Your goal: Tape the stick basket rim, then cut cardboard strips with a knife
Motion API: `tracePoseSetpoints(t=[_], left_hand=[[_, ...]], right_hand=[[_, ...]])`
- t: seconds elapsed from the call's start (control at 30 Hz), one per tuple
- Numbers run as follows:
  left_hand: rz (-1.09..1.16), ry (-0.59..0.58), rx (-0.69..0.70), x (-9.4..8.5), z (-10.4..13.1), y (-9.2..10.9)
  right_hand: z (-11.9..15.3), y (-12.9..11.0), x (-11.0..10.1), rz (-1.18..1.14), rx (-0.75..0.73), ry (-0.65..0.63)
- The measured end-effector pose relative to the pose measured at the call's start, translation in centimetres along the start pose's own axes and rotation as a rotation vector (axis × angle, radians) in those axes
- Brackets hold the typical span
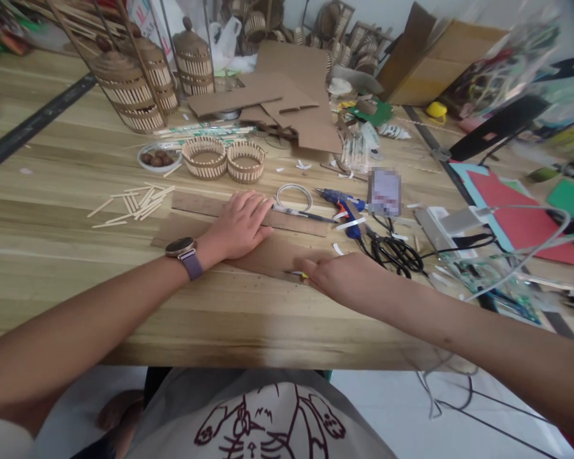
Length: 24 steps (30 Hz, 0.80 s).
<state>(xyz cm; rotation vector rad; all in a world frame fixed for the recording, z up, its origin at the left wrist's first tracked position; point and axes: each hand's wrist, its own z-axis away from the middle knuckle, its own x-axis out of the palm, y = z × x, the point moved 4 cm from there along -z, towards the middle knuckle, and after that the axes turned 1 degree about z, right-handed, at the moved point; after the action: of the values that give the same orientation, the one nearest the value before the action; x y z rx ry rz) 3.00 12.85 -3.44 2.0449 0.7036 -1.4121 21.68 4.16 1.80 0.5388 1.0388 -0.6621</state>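
Note:
My left hand (239,223) lies flat on the brown cardboard pieces, its fingers spread and pointing away from me. In my right hand (323,274) is a small cutter (299,274), whose blade tip and a bit of yellow show beyond the closed fingers. That blade is at the near edge of the lower cardboard piece (268,258). Above it lies a narrow cardboard strip (299,224), partly under my left hand. A pen (287,210) rests along the strip's far edge, close to my left fingertips.
Small wooden sticks (143,204) lie at left. Two stick rings (205,156), a bowl of brown balls (159,159) and lantern-like towers (124,86) stand behind. Glue guns (339,199), black-handled scissors (395,252), cables and a power strip (440,228) are at right.

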Motion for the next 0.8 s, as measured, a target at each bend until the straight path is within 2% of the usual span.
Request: tracePoseSetpoints(t=[0.3, 0.63, 0.8], left_hand=[[0.053, 0.053, 0.025, 0.0, 0.0, -0.1], [0.051, 0.058, 0.045, 0.2, 0.0, -0.2], [0.022, 0.063, 0.052, 0.1, 0.0, -0.2]], right_hand=[[1.2, 0.6, 0.7, 0.078, 0.052, -0.076], [2.5, 1.4, 1.5, 0.098, 0.040, -0.031], [3.3, 1.8, 1.7, 0.106, 0.060, -0.069]])
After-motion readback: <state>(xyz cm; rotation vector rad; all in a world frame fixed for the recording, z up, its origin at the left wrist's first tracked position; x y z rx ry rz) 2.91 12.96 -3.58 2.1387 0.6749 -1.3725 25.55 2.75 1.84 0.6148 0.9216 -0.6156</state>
